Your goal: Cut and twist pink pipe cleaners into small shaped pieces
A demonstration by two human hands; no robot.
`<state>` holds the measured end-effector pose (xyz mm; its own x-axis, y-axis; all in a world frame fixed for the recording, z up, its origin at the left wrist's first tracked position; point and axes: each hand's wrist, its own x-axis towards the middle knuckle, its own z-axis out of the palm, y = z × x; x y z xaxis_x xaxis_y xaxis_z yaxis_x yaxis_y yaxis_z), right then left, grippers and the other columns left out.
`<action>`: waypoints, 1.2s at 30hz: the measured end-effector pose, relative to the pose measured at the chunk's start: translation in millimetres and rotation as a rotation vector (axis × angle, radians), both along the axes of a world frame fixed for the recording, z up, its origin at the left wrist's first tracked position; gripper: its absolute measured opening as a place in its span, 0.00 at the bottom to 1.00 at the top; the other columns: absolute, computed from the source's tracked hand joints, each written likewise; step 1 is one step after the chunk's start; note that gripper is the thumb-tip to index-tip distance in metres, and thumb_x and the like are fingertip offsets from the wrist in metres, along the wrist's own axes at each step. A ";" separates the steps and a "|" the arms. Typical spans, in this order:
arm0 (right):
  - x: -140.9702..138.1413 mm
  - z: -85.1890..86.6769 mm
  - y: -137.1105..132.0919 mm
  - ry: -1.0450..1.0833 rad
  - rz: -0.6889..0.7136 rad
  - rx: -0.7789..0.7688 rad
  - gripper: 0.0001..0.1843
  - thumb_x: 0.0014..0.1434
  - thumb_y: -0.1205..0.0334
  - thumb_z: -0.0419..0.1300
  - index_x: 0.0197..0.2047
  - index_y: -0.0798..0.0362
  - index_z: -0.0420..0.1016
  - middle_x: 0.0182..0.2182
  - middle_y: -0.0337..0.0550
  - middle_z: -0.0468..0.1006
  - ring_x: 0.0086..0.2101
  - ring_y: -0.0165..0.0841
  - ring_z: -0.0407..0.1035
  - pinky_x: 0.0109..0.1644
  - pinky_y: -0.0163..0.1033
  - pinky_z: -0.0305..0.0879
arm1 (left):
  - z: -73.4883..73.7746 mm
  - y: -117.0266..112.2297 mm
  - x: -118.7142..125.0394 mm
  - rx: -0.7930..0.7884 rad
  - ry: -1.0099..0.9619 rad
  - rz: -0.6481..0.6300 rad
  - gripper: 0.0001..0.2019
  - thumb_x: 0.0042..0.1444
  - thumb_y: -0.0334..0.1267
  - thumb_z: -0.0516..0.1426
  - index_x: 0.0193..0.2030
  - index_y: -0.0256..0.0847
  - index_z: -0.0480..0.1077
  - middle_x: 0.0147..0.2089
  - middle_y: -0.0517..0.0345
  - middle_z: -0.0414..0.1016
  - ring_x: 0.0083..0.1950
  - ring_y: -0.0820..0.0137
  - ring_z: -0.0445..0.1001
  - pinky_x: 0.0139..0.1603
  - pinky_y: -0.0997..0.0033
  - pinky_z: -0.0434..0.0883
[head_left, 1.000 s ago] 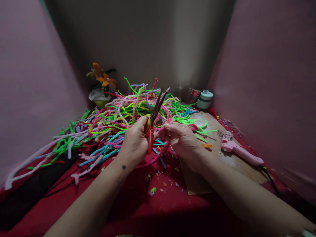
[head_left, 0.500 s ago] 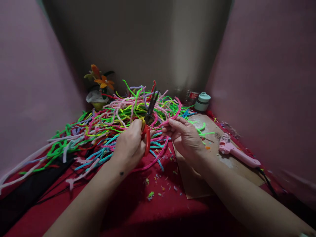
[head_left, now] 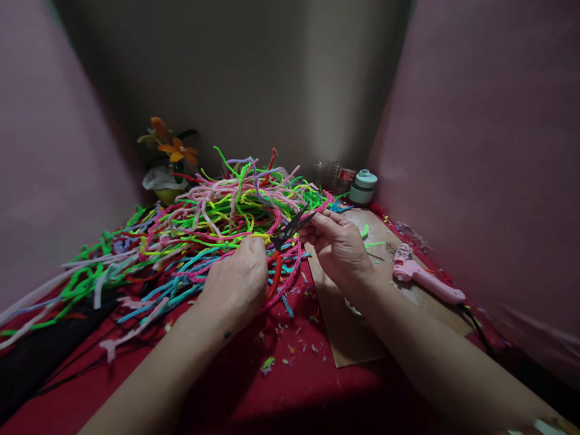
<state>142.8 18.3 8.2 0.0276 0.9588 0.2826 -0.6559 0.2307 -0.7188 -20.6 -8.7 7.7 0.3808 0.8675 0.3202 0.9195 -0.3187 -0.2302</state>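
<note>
My left hand (head_left: pixel 241 279) is closed on the scissors (head_left: pixel 290 231), which have dark blades and red-and-yellow handles. The blades are slightly parted and point up and right, their tips close to the fingers of my right hand (head_left: pixel 341 252). That hand pinches a bright pink pipe cleaner (head_left: pixel 327 202), which curves up from the fingertips. Whether the blades touch it, I cannot tell. Behind both hands spreads a big heap of pipe cleaners (head_left: pixel 217 208) in pink, green, yellow, blue and other colours.
At right, a pink hot glue gun (head_left: pixel 428 281) lies on a cardboard sheet (head_left: pixel 338 341). A pale green jar (head_left: pixel 363 187) and a clear bottle (head_left: pixel 342 175) stand behind. Orange flowers (head_left: pixel 177 150) rise at back left. Fuzzy scraps (head_left: pixel 268 364) litter the red cloth (head_left: pixel 299 396).
The scissors have swung from nearly upright to slanting right, bringing the blades to the right hand's fingers. The view has shifted slightly, so the scene sits further left.
</note>
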 end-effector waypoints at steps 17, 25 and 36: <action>0.1 1.2 -1.1 -0.007 0.046 -0.031 0.03 0.45 0.65 0.64 0.24 0.56 0.75 0.22 0.38 0.76 0.24 0.27 0.69 0.32 0.35 0.66 | 8.7 -2.3 3.9 -0.106 0.025 0.071 0.10 0.59 0.35 0.41 0.39 0.35 0.59 0.37 0.45 0.68 0.32 0.58 0.76 0.23 0.67 0.65; 0.7 -0.6 0.4 -0.026 0.050 -0.038 0.02 0.44 0.65 0.64 0.24 0.54 0.76 0.24 0.39 0.77 0.25 0.28 0.69 0.34 0.35 0.67 | 10.4 -4.3 4.4 -0.148 0.040 0.093 0.12 0.59 0.34 0.40 0.41 0.33 0.60 0.38 0.43 0.68 0.35 0.58 0.76 0.27 0.65 0.68; -0.7 -3.4 0.8 0.012 0.097 -0.145 0.01 0.44 0.67 0.62 0.23 0.55 0.75 0.22 0.38 0.77 0.24 0.27 0.69 0.32 0.34 0.66 | 10.7 -3.8 5.5 -0.156 0.056 0.108 0.13 0.57 0.28 0.40 0.43 0.31 0.61 0.38 0.42 0.68 0.36 0.57 0.76 0.29 0.65 0.70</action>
<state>142.1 19.1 4.8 -0.0649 0.9879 0.1410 -0.6789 0.0598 -0.7318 -15.1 -12.5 18.3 0.2965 0.9415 0.1599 0.9373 -0.2548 -0.2377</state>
